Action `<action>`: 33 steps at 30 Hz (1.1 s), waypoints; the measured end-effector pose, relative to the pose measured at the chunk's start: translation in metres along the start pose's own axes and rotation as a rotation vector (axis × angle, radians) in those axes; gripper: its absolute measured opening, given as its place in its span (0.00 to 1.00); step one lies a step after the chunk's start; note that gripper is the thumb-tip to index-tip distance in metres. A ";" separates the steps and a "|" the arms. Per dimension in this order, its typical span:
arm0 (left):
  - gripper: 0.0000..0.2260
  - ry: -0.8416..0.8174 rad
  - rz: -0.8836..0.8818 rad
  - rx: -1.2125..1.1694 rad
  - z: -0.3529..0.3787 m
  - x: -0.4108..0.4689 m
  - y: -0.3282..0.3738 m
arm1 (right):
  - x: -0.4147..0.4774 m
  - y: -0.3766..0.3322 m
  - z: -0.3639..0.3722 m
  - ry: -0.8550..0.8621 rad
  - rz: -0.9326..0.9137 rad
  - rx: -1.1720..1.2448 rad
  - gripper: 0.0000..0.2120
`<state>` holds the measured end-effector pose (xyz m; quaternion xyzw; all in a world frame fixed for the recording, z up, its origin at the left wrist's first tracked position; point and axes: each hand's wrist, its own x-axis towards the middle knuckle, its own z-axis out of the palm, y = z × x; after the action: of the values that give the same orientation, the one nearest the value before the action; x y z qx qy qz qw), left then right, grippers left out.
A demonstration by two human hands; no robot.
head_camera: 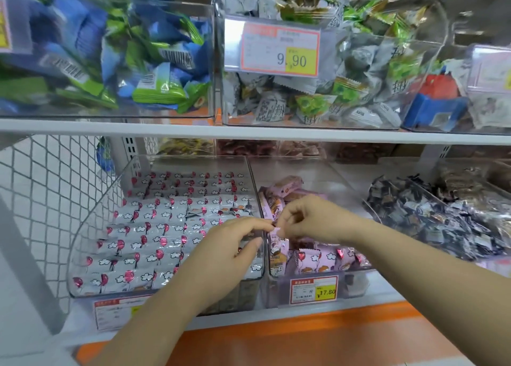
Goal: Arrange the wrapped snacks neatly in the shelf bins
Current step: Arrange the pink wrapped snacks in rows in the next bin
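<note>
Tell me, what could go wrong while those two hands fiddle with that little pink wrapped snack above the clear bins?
1. The left hand and right hand seem to pinch the small pink wrapped snack by its edge, right above the clear plastic divider wall; it might slip into the wrong bin.
2. The left forearm hangs over the tidy rows of white balloon-printed wrapped bars and could nudge them askew.

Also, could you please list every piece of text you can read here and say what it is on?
"9.90": upper price tag on the upper middle bin.
"¥17.80": lower price tag on the purple-snack bin.
Too blurred to read: both tags' small print, the lower-left tag, the print on the grey wrappers.
</note>
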<state>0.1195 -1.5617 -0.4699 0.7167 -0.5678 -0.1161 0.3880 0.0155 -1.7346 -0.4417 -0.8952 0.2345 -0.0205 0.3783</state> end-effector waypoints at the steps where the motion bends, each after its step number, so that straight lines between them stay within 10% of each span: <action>1: 0.14 0.010 -0.013 -0.004 0.000 -0.001 0.001 | -0.006 -0.001 -0.004 0.052 -0.018 0.025 0.05; 6: 0.13 0.046 -0.054 -0.019 -0.001 -0.003 0.005 | -0.026 0.001 -0.007 0.155 -0.039 0.043 0.00; 20: 0.13 0.070 -0.051 -0.027 -0.005 -0.006 0.001 | 0.032 -0.005 0.006 -0.259 0.323 -0.101 0.11; 33: 0.13 0.059 -0.008 0.007 -0.003 -0.004 -0.003 | 0.008 0.005 0.012 -0.067 0.215 -0.275 0.20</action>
<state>0.1223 -1.5568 -0.4714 0.7234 -0.5535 -0.0946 0.4018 0.0231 -1.7327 -0.4544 -0.9085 0.3168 0.0820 0.2600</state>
